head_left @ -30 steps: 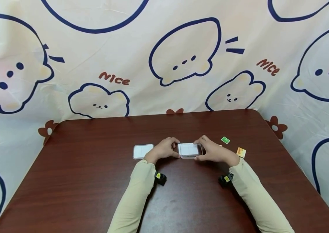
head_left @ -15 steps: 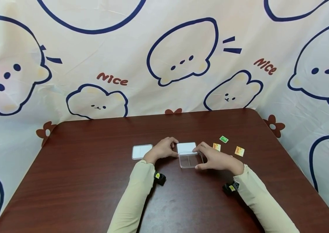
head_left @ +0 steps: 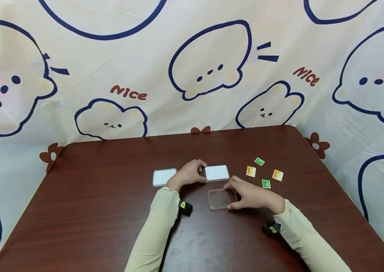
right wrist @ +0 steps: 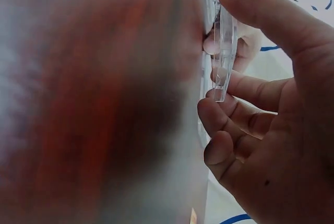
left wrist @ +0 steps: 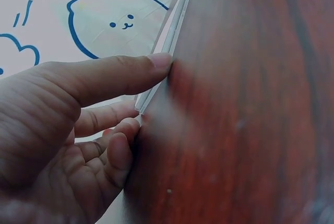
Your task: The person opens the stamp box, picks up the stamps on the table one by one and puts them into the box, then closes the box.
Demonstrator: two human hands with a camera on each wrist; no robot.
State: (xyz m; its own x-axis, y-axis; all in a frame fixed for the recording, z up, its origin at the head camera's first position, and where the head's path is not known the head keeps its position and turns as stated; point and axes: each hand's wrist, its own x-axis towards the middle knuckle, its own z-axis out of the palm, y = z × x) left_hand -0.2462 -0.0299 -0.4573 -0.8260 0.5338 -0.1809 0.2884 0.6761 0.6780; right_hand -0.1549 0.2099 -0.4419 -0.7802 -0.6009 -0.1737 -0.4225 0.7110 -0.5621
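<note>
Clear plastic is showing between the fingers of the right hand, which is pinching a see-through lid by its right edge, thumb on the near side and fingers on the far side, while the lid is lying flat on the brown bench. In the right wrist view the thumb and curled fingers are clamping the thin edge of that lid. Just beyond it, the left hand is gripping the left edge of a white case, thumb and fingers closing on the rim. A second white case is sitting just left of that hand. To the right, two green cards and two orange cards are lying scattered, near the right hand but apart from it.
</note>
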